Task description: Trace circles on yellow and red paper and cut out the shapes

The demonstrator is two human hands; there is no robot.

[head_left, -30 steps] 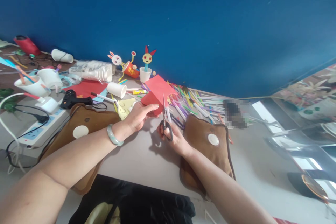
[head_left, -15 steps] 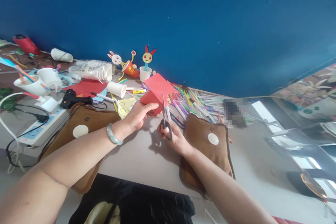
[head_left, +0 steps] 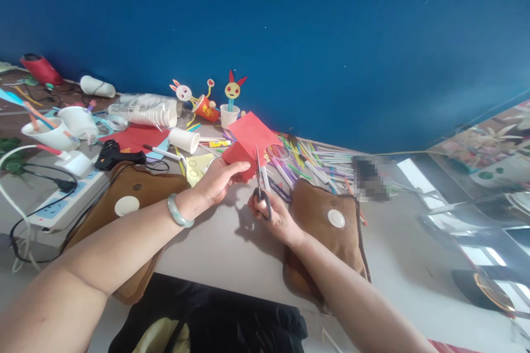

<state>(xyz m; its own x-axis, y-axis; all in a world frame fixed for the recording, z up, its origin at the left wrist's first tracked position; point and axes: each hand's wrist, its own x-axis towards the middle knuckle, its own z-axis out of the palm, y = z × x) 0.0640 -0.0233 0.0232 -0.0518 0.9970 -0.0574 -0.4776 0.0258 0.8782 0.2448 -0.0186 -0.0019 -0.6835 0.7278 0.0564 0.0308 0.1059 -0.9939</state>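
From here I'd turn the red paper (head_left: 252,131), pinched in the left hand (head_left: 219,179), against the scissors (head_left: 259,181) aimed at twelve o'clock, right hand (head_left: 278,220) closed round them.

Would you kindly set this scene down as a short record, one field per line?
Left hand: holds red paper
Right hand: holds scissors, blades at the paper
Left wrist: pale bangle
Beside the arms: brown cushions, one each side
Left side: black glue gun, white power strip
Near the wall: two eared figures
Wall: blue
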